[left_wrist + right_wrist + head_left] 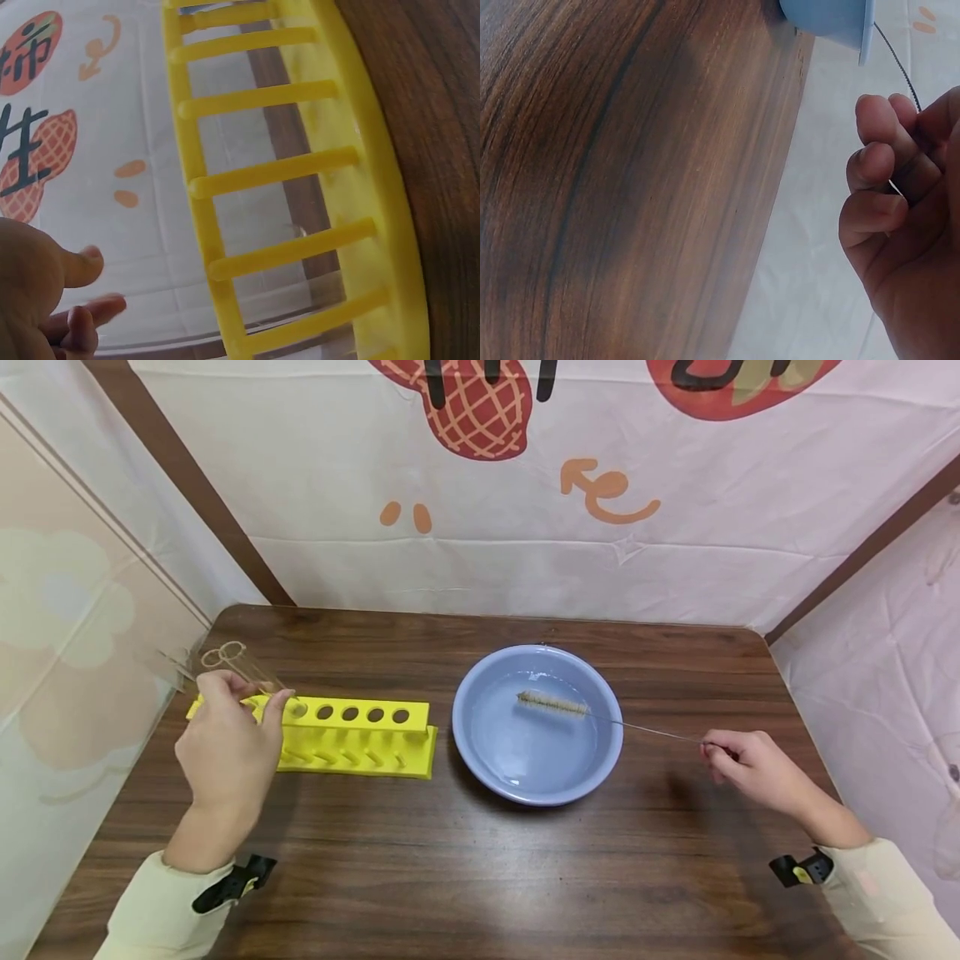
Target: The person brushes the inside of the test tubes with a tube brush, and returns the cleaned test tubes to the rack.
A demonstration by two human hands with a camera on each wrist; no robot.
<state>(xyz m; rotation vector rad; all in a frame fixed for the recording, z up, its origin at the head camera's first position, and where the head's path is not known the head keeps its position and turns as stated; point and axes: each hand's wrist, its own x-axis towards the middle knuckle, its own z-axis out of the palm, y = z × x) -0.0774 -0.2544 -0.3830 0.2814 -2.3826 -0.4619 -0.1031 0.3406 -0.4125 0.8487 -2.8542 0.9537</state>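
Observation:
My left hand (pixel 228 739) is at the left end of a yellow test tube rack (pixel 356 760). Its thumb and fingers are spread apart, with nothing visible between them in the left wrist view. Behind the fingers, clear glass test tubes (pixel 258 672) stick up from the rack, their lower parts hidden by the hand. Off to the right, my right hand (pixel 757 772) pinches the thin wire handle of a test tube brush (pixel 555 702). The brush's bristle end lies over a blue basin (pixel 463 727) with clear water in it.
Everything stands on a dark wood-grain table (pixel 465 877). Several holes at the rack's right part hold no tubes, with pegs below them. A white printed curtain (pixel 322 485) hangs behind the table and along both sides.

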